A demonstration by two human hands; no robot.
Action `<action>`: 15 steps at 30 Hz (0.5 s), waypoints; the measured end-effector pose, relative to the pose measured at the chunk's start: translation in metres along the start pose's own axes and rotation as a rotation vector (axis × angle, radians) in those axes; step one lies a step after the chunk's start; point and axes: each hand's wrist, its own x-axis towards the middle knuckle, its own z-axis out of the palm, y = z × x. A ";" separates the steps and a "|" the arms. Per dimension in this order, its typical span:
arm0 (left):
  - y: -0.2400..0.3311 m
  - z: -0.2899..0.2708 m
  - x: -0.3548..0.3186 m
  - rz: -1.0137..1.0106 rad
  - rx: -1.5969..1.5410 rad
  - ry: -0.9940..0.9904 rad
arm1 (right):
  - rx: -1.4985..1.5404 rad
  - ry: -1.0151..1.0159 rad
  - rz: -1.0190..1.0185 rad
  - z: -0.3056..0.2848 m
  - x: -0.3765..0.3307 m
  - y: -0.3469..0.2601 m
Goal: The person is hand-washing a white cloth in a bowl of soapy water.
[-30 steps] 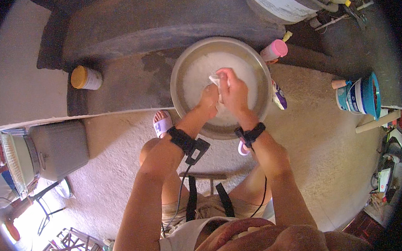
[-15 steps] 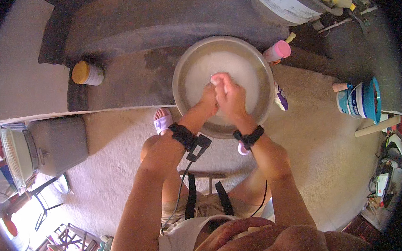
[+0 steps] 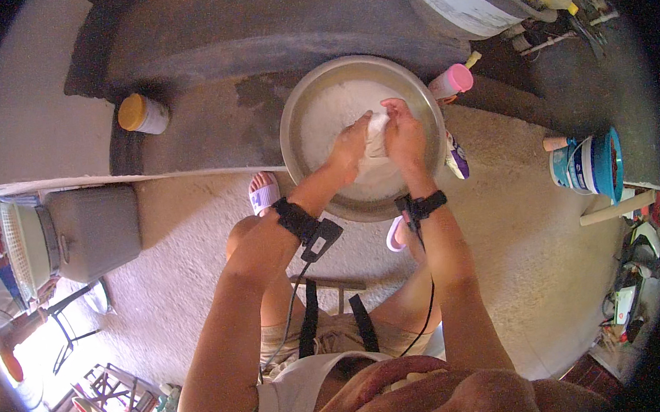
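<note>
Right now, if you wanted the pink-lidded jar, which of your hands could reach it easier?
Probably the right hand: it is nearer the pink-lidded jar, just beyond the right side of the metal basin. The left hand is farther, across the white cloth.

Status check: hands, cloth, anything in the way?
Left hand and right hand holding white cloth between them. Cloth over cloudy water in round metal basin. Pink-lidded canister beside rim, outside basin.
</note>
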 end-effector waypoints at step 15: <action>0.030 -0.061 0.012 0.379 0.193 -0.002 | 0.787 0.141 0.123 -0.076 0.013 -0.012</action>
